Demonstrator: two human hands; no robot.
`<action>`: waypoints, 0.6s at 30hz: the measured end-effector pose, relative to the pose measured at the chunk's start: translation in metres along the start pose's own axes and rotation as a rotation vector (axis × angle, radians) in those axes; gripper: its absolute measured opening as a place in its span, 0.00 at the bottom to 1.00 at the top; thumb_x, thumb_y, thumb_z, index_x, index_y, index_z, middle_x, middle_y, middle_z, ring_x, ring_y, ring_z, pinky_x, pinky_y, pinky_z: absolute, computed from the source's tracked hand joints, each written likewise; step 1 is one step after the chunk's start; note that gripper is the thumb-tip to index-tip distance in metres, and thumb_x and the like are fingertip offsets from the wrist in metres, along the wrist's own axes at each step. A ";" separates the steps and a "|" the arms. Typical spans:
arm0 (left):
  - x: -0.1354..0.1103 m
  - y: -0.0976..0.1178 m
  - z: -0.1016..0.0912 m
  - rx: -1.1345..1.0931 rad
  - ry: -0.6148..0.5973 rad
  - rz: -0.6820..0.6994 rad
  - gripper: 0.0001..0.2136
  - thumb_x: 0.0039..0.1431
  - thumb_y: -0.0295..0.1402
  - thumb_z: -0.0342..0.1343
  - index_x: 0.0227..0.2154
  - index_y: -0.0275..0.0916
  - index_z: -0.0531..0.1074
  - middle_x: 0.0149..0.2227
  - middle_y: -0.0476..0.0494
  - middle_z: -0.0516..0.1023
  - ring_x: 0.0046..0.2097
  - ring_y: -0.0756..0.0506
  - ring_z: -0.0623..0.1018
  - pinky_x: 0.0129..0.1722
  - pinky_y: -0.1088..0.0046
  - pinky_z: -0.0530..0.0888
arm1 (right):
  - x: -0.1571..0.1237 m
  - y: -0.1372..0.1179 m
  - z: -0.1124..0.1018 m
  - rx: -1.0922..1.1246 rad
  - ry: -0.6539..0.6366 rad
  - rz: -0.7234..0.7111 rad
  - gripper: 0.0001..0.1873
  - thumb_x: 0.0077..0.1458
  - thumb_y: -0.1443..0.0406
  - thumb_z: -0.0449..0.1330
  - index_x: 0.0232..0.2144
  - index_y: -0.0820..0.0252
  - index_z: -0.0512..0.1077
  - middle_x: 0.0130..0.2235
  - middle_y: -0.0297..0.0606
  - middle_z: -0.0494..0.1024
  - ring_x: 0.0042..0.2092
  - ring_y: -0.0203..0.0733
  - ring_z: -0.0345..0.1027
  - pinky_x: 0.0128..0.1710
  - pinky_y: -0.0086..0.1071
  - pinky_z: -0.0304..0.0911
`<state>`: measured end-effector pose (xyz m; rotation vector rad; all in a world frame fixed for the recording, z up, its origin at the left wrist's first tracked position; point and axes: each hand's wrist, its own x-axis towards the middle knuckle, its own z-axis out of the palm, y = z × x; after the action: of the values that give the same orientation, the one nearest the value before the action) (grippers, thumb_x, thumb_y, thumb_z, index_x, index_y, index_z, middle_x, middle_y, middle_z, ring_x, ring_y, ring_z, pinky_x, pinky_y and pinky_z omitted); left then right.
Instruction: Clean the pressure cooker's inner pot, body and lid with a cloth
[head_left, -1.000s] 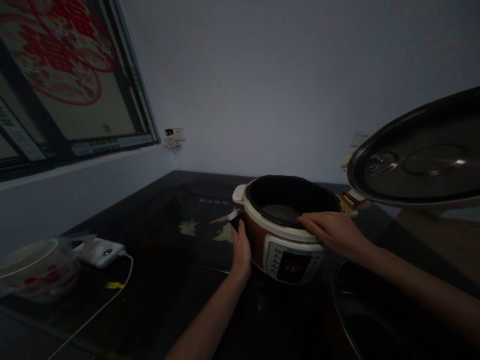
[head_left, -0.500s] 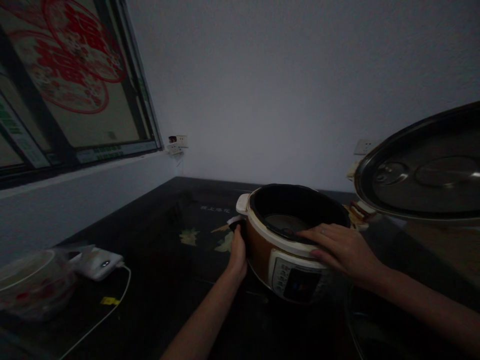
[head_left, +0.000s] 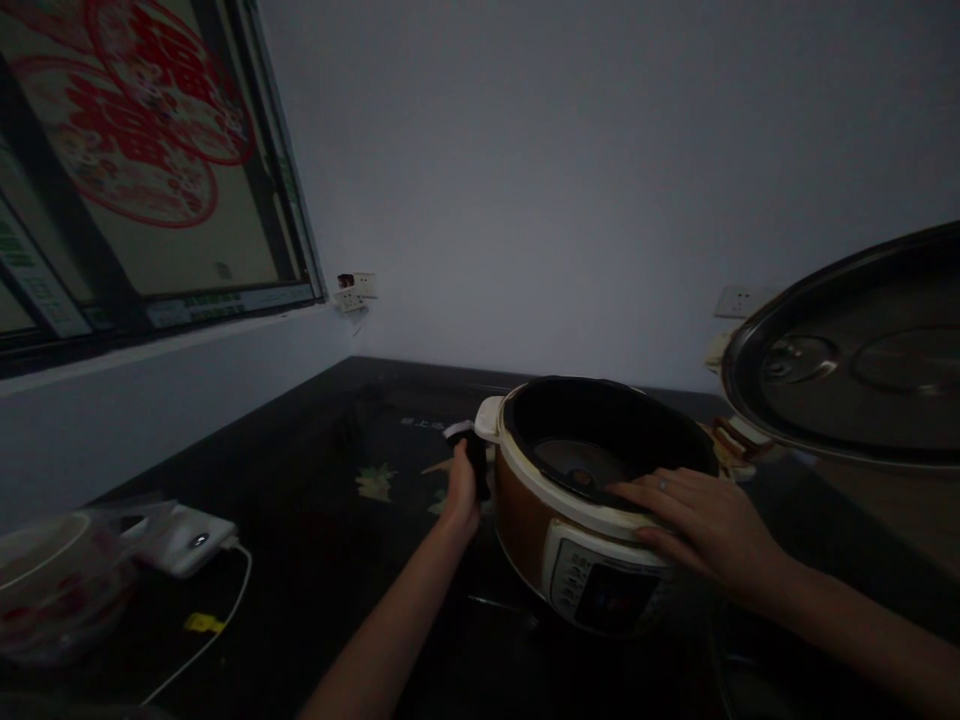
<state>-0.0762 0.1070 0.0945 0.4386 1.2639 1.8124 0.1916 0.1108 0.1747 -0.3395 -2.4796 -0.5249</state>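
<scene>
An electric pressure cooker (head_left: 529, 510) with a brown body and white rim stands on the dark counter, its lid (head_left: 870, 360) raised at the right. My right hand (head_left: 701, 520) grips the cooker's front rim, fingers over the inner edge and thumb outside. Inside the dark cavity a round metal plate (head_left: 581, 462) shows at the bottom. Just left of the cooker, below its white side handle (head_left: 488, 418), my left hand (head_left: 461, 495) is closed on a dark item with a pale edge (head_left: 478, 460). What kind of item it is cannot be made out.
On the left lie a bowl in clear plastic (head_left: 64, 580) and a white device (head_left: 196, 540) with a white cable. At the lower right, a dark round pot (head_left: 739, 660) is partly hidden under my right forearm. Wall sockets (head_left: 358, 290) sit near the window corner.
My left hand with the dark item has drawn slightly left, away from the cooker's side. My right hand stays on the rim. The view has shifted a little.
</scene>
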 end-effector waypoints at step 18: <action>0.037 0.080 0.032 0.518 -0.287 0.496 0.11 0.54 0.29 0.52 0.19 0.40 0.73 0.26 0.40 0.78 0.42 0.37 0.77 0.54 0.57 0.66 | 0.005 -0.003 -0.004 -0.013 0.024 -0.001 0.18 0.67 0.59 0.45 0.44 0.60 0.71 0.34 0.39 0.79 0.32 0.38 0.72 0.29 0.31 0.62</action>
<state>-0.1109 0.1460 0.1723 1.3503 1.4981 1.7009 0.1886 0.1072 0.1793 -0.3357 -2.4537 -0.5425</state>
